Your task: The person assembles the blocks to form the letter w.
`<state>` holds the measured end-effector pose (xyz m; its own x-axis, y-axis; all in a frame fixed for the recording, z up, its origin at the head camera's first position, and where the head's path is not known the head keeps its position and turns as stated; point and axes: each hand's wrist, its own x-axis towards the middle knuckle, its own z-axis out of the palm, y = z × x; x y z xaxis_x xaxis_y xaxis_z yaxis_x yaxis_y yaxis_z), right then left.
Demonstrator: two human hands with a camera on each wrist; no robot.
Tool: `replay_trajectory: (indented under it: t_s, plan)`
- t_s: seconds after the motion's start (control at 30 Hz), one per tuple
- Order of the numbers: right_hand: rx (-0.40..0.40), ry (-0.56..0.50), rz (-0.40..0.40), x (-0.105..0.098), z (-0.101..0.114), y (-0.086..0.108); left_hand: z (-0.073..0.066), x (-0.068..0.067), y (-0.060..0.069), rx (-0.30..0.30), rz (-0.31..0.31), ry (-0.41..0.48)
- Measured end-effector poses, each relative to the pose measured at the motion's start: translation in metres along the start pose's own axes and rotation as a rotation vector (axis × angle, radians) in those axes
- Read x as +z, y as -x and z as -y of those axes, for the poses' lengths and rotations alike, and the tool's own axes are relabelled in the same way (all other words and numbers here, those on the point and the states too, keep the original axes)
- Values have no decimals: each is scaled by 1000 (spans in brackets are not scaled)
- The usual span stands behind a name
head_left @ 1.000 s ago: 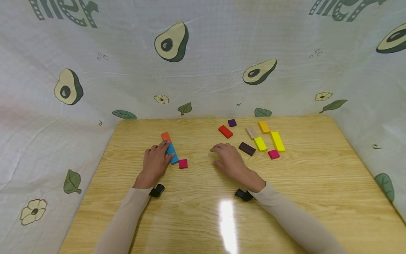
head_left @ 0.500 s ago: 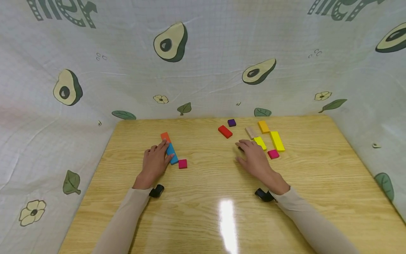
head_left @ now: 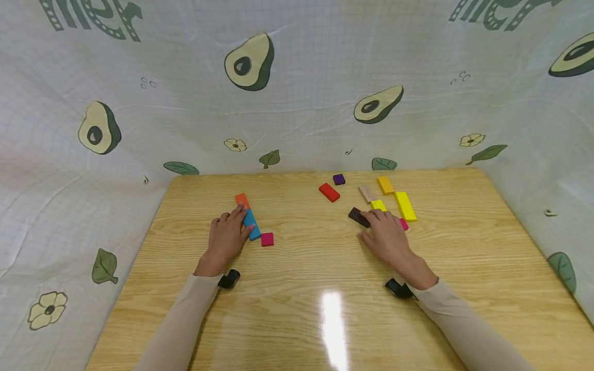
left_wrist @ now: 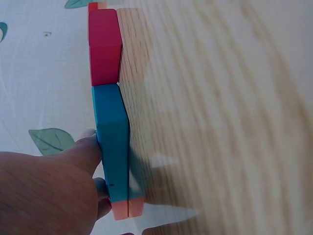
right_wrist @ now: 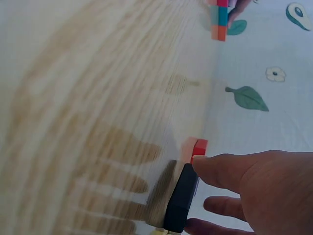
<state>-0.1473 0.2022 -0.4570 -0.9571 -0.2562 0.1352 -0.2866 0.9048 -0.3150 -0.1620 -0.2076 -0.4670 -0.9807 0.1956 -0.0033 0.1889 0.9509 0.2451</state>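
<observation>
My left hand (head_left: 226, 234) rests on an orange block (head_left: 241, 199) and a blue block (head_left: 252, 224), which lie end to end. In the left wrist view, the thumb and fingertips lie along the top edge of the blue block (left_wrist: 112, 142). A small pink block (head_left: 267, 239) sits at the blue block's near right end. My right hand (head_left: 386, 236) is over the right-hand group of blocks, fingers spread and loosely bent. Its fingertips are at a black block (head_left: 358, 217); whether they touch it I cannot tell. Part of a yellow block (head_left: 378, 205) and another pink block (head_left: 404, 224) are hidden by it.
Behind the black block lie a red block (head_left: 329, 192), a purple block (head_left: 339, 179) and a plain wooden block (head_left: 368, 194). An orange-yellow block (head_left: 385, 185) and a long yellow block (head_left: 406, 206) lie farther right. A patterned cloth (head_left: 306, 103) hangs behind the wooden table (head_left: 287, 299).
My right hand has moved right, from the table's middle across the black block, to the yellow and pink blocks. The black block shows again. My left hand stays in place.
</observation>
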Motion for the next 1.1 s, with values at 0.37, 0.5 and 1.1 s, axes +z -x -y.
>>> replay_trajectory:
  t_s: [0.37, 0.5, 1.1]
  plan:
    - [-17, 11, -36, 3, -3, 4, -2, -2, 0, -3, 4, 1]
    - [-45, -18, -32, 4, -3, 6, -2, -2, 1, 0, 1, -5]
    - [-253, -82, 168, -2, -19, -16, -2, -1, 3, 10, -22, -2]
